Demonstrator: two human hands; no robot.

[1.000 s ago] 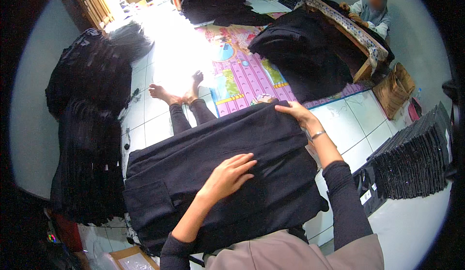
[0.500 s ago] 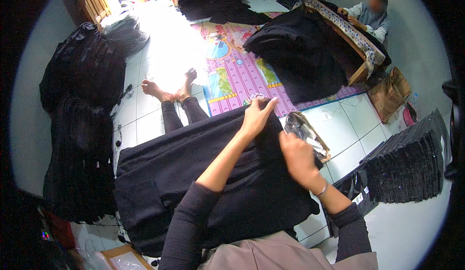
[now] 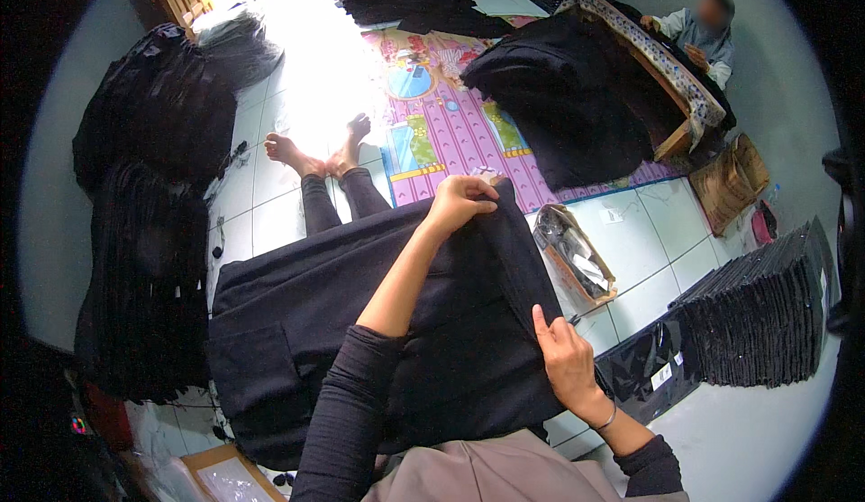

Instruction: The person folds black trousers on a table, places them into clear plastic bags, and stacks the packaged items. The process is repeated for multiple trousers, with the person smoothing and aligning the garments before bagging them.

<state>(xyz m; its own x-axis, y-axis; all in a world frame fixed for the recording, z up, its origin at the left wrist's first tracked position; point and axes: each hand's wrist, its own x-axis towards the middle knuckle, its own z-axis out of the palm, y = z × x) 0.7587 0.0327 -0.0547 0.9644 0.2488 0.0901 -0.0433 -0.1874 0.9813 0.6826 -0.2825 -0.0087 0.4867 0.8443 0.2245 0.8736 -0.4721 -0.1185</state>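
Observation:
A black garment (image 3: 360, 322) with a square patch pocket (image 3: 255, 371) at its left is spread over my lap and legs. At its far right corner my left hand (image 3: 459, 205) pinches the cloth between thumb and fingers. My right hand (image 3: 568, 362), with a bracelet at the wrist, is closed at the garment's right edge, one digit stretched along the cloth and the others curled. Between the two hands the edge lies in a narrow fold. Exactly how much cloth sits in the right fingers is hidden.
Right of the garment stands an open carton (image 3: 577, 254) of small items. Stacked folded black pieces (image 3: 761, 308) rise at the right; heaped black garments (image 3: 149, 223) fill the left. Beyond lie a pink patterned mat (image 3: 450, 146) and a black cloth pile (image 3: 563, 96). A person (image 3: 707, 33) sits behind a low table (image 3: 631, 42).
My right hand has moved from beside the carton down to the garment's right edge. My left hand has shifted slightly left, still on the far corner. The carton is now less covered.

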